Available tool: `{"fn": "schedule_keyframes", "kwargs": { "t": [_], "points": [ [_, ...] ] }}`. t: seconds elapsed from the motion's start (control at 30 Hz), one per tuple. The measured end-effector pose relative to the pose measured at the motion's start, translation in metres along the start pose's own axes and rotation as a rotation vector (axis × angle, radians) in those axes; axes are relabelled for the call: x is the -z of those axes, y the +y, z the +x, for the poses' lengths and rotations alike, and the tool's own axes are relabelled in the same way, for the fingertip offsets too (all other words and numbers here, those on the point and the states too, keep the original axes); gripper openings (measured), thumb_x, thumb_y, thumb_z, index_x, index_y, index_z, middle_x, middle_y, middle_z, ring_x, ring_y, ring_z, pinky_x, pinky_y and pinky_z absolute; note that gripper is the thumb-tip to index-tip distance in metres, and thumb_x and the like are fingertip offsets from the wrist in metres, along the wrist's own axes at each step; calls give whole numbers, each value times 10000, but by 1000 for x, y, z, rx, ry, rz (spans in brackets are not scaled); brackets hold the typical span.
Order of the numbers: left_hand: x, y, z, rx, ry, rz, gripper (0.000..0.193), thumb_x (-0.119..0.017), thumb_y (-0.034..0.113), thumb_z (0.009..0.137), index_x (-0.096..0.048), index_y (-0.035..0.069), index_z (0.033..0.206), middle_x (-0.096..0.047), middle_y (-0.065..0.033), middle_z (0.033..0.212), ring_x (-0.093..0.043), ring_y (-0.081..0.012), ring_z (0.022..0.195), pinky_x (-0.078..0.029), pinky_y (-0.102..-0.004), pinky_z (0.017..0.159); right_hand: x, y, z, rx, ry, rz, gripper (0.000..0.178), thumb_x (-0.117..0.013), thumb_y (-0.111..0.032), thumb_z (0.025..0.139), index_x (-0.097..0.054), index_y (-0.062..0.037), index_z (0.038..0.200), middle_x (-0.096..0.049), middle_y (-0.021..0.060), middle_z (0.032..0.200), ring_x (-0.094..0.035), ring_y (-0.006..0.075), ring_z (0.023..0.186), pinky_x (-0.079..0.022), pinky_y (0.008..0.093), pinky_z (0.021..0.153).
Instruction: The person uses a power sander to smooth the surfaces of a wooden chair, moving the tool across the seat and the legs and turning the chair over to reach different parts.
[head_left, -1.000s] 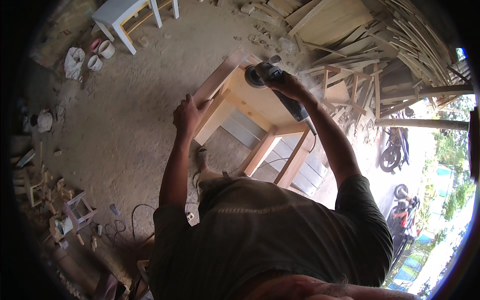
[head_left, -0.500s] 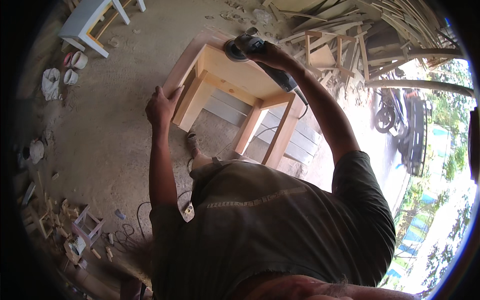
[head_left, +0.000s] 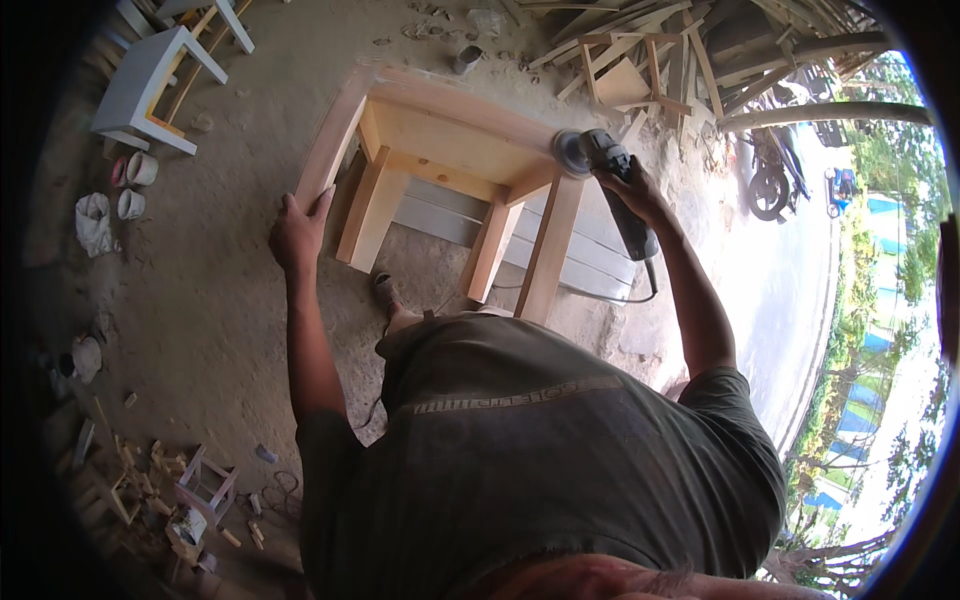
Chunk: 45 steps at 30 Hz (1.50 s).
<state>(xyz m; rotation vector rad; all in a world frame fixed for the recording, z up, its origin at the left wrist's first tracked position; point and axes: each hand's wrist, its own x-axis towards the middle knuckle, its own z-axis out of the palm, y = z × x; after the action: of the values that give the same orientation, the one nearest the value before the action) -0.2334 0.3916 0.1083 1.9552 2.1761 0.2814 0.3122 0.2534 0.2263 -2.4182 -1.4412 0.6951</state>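
An unpainted wooden table frame (head_left: 430, 130) rests tipped on its side in front of me, with its legs pointing toward my body. My left hand (head_left: 299, 235) is closed round the edge of its left leg, thumb on the inner side. In my right hand (head_left: 637, 190) is a dark angle grinder (head_left: 632, 226) with a round disc (head_left: 571, 153). That disc sits against the table's far right corner, where the right leg begins. The grinder's cord (head_left: 652, 278) loops back under the legs. My fingers' undersides are hidden.
Grey boards (head_left: 440, 212) lie beneath the table. A grey-painted table (head_left: 150, 85) and some pots (head_left: 142, 170) stand at the far left. Scrap timber (head_left: 700, 70) is piled at the far right, and a motorcycle (head_left: 770, 185) is parked beyond. Wood offcuts (head_left: 140, 490) litter the near left.
My right hand has carried the grinder rightward along the table's far edge, from its middle to the right corner. My left hand stays on the left leg.
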Motion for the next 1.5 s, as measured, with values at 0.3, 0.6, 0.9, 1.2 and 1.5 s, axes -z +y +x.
{"fn": "schedule_keyframes", "kwargs": {
  "t": [0.3,0.6,0.9,1.2,1.5],
  "points": [
    [10,7,0,4,-55,5,796,-579,748,882,-606,-15,1111,-724,-241,975,-738,-403,891,-592,-497,741,-60,-94,69,67,41,91,943,-701,-700,797,-572,127,1230,-692,304,1104,-698,388,1059,-533,446,911],
    [5,2,1,-12,-45,-12,778,-620,739,858,-602,-10,1068,-720,-229,945,-732,-402,852,-589,-500,712,-134,-293,144,336,-112,109,848,-732,-680,745,-639,-26,1276,-720,213,1138,-707,342,1069,-548,414,888],
    [4,5,0,-16,10,-17,776,-625,738,850,-635,-3,1078,-725,-234,1019,-722,-418,913,-572,-499,782,-142,-332,158,227,-143,30,1039,-728,-737,702,-509,34,1364,-701,209,1184,-691,331,1117,-544,411,924],
    [2,10,2,16,-69,4,816,-590,780,845,-613,-3,1072,-718,-238,1048,-703,-435,960,-555,-523,798,-58,-163,80,114,-91,-1,981,-678,-748,775,-539,69,1301,-714,252,1095,-710,360,1041,-554,431,888],
    [7,13,0,17,-82,15,807,-601,783,832,-605,6,1047,-714,-242,1058,-690,-444,964,-539,-529,805,-4,-19,5,-98,82,2,926,-682,-736,784,-556,37,1277,-697,248,1085,-702,338,979,-542,431,853]
  ]
}}
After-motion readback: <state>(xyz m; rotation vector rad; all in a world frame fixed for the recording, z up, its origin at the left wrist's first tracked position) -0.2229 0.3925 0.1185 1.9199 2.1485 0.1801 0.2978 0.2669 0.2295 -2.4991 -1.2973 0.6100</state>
